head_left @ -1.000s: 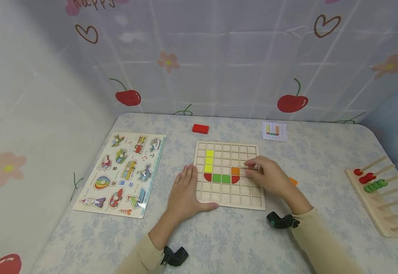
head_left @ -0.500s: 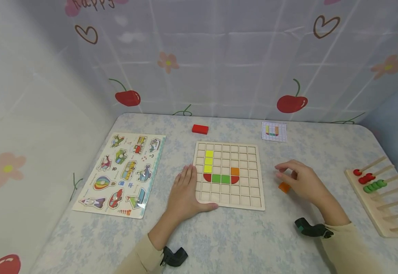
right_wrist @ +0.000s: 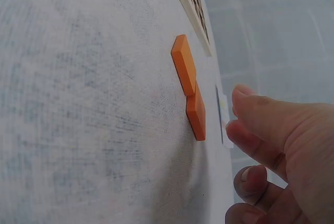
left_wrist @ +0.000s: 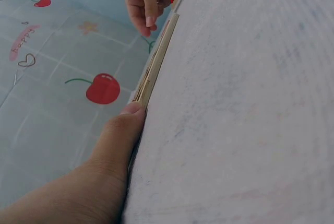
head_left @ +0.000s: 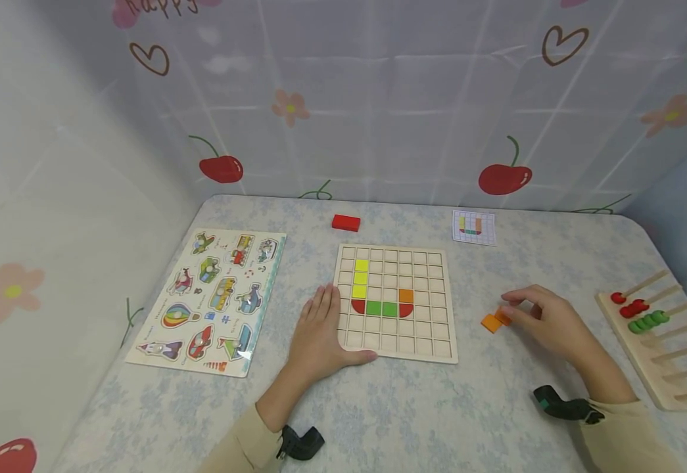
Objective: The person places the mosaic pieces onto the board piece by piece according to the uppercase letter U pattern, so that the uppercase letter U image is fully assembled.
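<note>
My left hand (head_left: pixel 317 335) lies along the left side of a wooden grid board (head_left: pixel 432 348), fingers straight, thumb at its front edge. In the left wrist view the thumb (left_wrist: pixel 119 138) touches the board's rim (left_wrist: pixel 156 67). Set in the board are three yellow squares (head_left: pixel 360 278), two green squares (head_left: pixel 373 307), two red rounded pieces (head_left: pixel 405 309) and one orange square (head_left: pixel 405 295). Right of the board, two orange square tiles (head_left: pixel 490 323) touch each other on the table. Just above them hovers my right hand (head_left: pixel 547 322), loosely bent and holding nothing; the right wrist view shows its fingertips apart from the tiles (right_wrist: pixel 183 65).
A picture puzzle board (head_left: pixel 207 302) with vehicles lies at the left. Behind the grid board are a red block (head_left: pixel 346 223) and a small pattern card (head_left: pixel 474 227). A wooden bead rack (head_left: pixel 645 368) stands at the right edge. A printed curtain (head_left: pixel 390 118) hangs behind the table.
My right hand has moved right, from over the grid board to the loose orange tiles, and both tiles now show. The left hand and board have stayed put.
</note>
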The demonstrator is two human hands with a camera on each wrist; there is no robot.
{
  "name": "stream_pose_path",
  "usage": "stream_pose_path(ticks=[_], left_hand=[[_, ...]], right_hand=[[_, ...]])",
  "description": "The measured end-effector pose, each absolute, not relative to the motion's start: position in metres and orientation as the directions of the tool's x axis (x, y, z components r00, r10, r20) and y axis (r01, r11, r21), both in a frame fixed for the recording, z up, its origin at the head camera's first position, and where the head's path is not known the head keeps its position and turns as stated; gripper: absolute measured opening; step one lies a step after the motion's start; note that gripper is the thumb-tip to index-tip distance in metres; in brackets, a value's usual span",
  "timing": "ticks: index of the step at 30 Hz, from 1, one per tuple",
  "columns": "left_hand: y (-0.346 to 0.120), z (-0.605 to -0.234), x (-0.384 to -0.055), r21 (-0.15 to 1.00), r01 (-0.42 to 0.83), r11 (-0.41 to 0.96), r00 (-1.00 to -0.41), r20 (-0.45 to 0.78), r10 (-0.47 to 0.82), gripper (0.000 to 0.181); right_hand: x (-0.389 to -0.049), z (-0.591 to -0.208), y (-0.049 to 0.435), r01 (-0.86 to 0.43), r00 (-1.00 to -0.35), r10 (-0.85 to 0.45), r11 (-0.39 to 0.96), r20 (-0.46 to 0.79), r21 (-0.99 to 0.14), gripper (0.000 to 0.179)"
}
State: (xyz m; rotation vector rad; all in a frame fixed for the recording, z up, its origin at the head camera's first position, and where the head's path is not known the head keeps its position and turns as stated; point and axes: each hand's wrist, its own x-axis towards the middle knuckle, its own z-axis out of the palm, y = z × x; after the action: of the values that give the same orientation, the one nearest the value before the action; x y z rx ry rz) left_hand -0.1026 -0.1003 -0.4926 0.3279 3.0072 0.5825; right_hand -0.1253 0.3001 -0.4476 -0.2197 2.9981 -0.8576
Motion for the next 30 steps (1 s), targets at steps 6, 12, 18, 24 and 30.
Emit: stream_pose_path(ticks=[6, 12, 18, 24, 30], left_hand=[[-0.101, -0.492, -0.103, 0.375, 0.199, 0.906, -0.975, -0.015, 0.22, 0.136], [-0.1, -0.492, -0.102, 0.373, 0.201, 0.906, -0.975, -0.012, 0.222, 0.136], [-0.101, -0.491, -0.102, 0.372, 0.204, 0.906, -0.975, -0.009, 0.224, 0.136], [-0.101, -0.492, -0.102, 0.371, 0.201, 0.906, -0.975, -0.013, 0.222, 0.136], [-0.101, -0.492, -0.103, 0.377, 0.204, 0.904, -0.975, -0.009, 0.224, 0.136]], right_hand=[[-0.122, -0.449, 0.302, -0.167, -0.986, -0.155, 0.839, 0.068, -0.519, 0.028], [-0.122, -0.454, 0.304, -0.166, -0.985, -0.161, 0.843, 0.054, -0.512, 0.027], [-0.121, -0.456, 0.304, -0.152, -0.987, -0.155, 0.851, 0.036, -0.503, 0.027], [-0.122, -0.458, 0.303, -0.131, -0.987, -0.158, 0.852, -0.01, -0.507, 0.035], [-0.122, -0.459, 0.303, -0.137, -0.985, -0.169, 0.852, -0.017, -0.505, 0.032]])
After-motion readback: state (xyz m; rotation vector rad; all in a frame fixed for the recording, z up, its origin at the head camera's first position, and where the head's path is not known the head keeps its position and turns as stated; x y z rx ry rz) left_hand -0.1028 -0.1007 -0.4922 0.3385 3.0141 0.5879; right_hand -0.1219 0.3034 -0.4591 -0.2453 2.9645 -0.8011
